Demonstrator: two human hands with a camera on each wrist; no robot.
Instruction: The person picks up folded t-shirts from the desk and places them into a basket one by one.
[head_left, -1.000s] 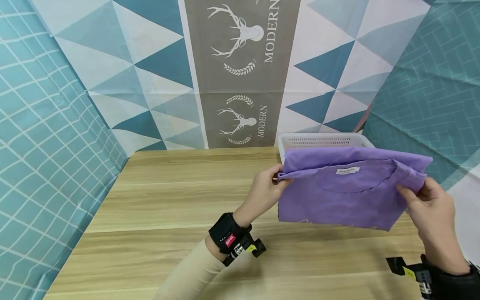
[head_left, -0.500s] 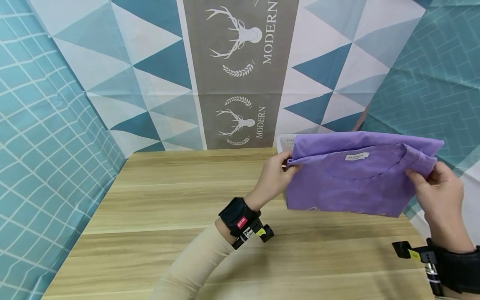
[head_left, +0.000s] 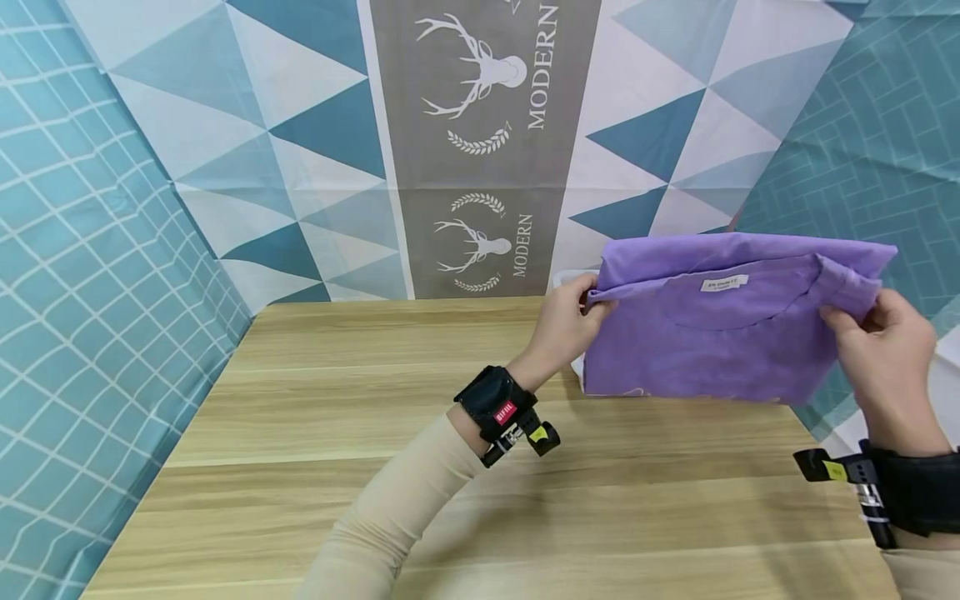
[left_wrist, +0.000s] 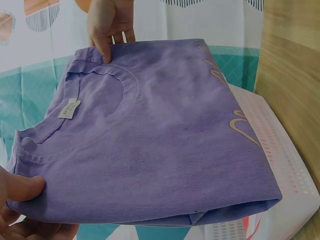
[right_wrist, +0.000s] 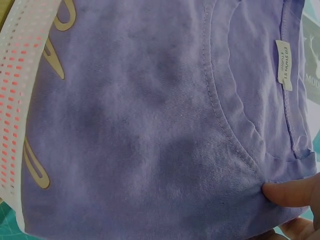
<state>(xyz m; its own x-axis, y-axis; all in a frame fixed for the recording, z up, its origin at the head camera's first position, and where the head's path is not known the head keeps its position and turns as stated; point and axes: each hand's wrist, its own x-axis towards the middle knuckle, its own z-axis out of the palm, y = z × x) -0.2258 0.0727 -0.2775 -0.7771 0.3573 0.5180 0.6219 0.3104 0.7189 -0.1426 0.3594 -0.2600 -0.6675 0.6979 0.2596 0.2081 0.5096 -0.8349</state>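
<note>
A folded purple T-shirt hangs between both hands in front of the white basket, hiding most of it in the head view. My left hand pinches its upper left corner, thumb on the near side. At the upper right corner my right hand pinches the cloth the same way. The neckline with a white label faces up. Tan lettering runs along the shirt's lower edge in the left wrist view. The perforated white basket shows beside that edge in the right wrist view.
A wood-grain table spreads below and to the left of the hands. Behind it hangs a patterned cloth with deer heads. Teal gridded cloth covers the left side, and more teal cloth hangs at the right.
Both hands have lifted the shirt and carried it away from me and slightly right. It now covers more of the basket in the head view. The grip is unchanged.
</note>
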